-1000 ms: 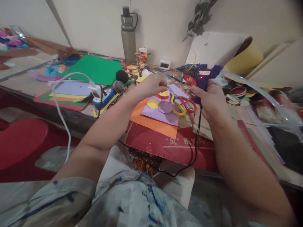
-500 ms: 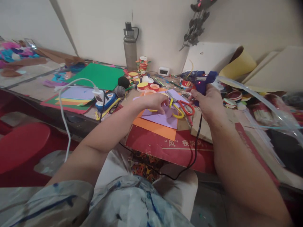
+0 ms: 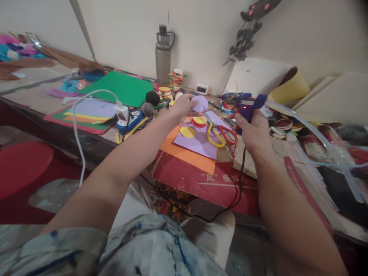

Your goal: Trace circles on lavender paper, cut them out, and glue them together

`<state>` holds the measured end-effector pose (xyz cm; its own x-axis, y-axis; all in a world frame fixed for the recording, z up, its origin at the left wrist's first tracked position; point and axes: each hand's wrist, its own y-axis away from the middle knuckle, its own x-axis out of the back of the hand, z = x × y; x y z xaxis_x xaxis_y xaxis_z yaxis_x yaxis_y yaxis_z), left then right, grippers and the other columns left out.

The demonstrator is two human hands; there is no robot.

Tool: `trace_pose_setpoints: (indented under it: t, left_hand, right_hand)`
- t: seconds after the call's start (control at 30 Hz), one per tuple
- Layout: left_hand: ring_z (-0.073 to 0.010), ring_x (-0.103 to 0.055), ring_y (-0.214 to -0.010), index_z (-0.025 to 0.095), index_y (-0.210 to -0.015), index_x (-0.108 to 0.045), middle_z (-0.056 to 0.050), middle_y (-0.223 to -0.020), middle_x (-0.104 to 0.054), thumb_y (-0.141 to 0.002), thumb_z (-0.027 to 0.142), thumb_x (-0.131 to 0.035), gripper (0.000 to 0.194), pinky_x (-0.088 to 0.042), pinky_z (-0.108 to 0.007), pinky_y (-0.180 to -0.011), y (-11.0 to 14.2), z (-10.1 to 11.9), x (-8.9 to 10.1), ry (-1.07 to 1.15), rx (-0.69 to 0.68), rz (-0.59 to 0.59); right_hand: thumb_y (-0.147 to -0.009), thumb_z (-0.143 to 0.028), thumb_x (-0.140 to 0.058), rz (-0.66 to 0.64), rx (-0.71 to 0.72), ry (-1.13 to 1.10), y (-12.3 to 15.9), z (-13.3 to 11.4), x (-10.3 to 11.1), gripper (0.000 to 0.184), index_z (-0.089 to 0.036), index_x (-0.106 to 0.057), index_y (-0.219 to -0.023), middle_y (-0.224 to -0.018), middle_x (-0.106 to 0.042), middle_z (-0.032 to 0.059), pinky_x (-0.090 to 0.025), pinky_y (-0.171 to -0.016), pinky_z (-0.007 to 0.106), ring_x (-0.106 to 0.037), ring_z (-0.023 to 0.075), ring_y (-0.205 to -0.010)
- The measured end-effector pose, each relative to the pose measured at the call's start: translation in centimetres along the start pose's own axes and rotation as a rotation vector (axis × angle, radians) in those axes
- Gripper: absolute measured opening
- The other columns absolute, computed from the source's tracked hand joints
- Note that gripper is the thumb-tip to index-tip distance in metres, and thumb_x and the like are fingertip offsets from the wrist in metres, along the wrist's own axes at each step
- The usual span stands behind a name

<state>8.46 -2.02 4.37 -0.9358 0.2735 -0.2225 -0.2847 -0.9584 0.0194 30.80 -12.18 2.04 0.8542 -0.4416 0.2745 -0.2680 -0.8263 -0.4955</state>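
Observation:
Between the fingers of my left hand is a purple paper circle, raised above the papers. My right hand is wrapped round the handle of a blue hot glue gun, its red light lit and its nozzle toward the left. Below my left hand lie a purple sheet and an orange sheet. A yellow paper circle rests on the purple sheet, near a small red-rimmed round piece with a yellow top. Scissors with yellow handles and red-handled scissors lie between my hands.
A grey bottle stands by the wall, near a small white digital clock. Leftward are a green sheet, stacked coloured papers and a blue power strip. The glue gun's black cord hangs over the red board.
My left hand went down to the purple sheet, took hold of the purple circle there and lifted it. My right hand keeps the glue gun in nearly the same place.

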Motion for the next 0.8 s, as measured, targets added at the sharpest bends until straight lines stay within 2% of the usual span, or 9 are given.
trace_pose_setpoints:
  t: [0.17,0.27,0.4,0.63,0.8]
  left_hand:
    - [-0.0093,-0.062,-0.066,0.019,-0.093,-0.059,0.005,-0.069,-0.059,-0.084,-0.009,-0.055,0.03,-0.064,-0.039,-0.104,0.0,-0.8,-0.6,0.156,0.018,-0.054]
    - [-0.0084,-0.055,-0.062,0.019,-0.089,-0.06,0.007,-0.064,-0.054,-0.078,-0.012,-0.052,0.034,-0.064,-0.043,-0.108,0.0,-1.3,-0.9,0.183,0.037,-0.106]
    - [-0.0084,-0.054,-0.063,0.017,-0.09,-0.064,0.005,-0.069,-0.059,-0.083,-0.011,-0.051,0.032,-0.064,-0.046,-0.108,0.0,-1.9,-1.3,0.155,0.042,-0.15]
    - [-0.0113,-0.069,-0.075,0.015,-0.096,-0.068,0.0,-0.081,-0.071,-0.093,-0.006,-0.054,0.026,-0.065,-0.039,-0.101,0.4,-2.3,-1.9,0.11,0.048,-0.173]
    - [-0.0087,-0.064,-0.07,0.015,-0.093,-0.07,0.003,-0.073,-0.065,-0.091,-0.01,-0.055,0.029,-0.065,-0.036,-0.099,0.9,-2.2,-2.2,0.083,0.036,-0.195]
  right_hand:
    - [-0.096,-0.061,-0.076,0.002,-0.011,0.171,0.7,0.0,-0.2,0.032,-0.03,-0.071,-0.1,-0.081,-0.075,0.0081,-0.062,-0.07,0.052,-0.069,0.0281,-0.067]
    - [-0.096,-0.062,-0.076,0.002,0.006,0.274,0.9,-0.4,0.0,0.034,-0.029,-0.073,-0.103,-0.08,-0.073,0.0087,-0.064,-0.083,0.055,-0.074,0.0326,-0.081]
    - [-0.095,-0.063,-0.076,-0.031,0.045,0.288,1.0,-0.4,0.0,0.039,-0.028,-0.074,-0.111,-0.098,-0.078,0.0137,-0.063,-0.092,0.06,-0.077,0.0379,-0.098]
    - [-0.092,-0.061,-0.08,-0.021,0.066,0.341,1.2,-0.1,-0.3,0.036,-0.029,-0.072,-0.108,-0.095,-0.078,0.0133,-0.062,-0.095,0.057,-0.077,0.0377,-0.098]
    - [-0.094,-0.068,-0.076,-0.031,0.036,0.377,1.3,-0.2,-0.3,0.046,-0.028,-0.07,-0.116,-0.098,-0.078,0.015,-0.061,-0.096,0.06,-0.076,0.0383,-0.094]
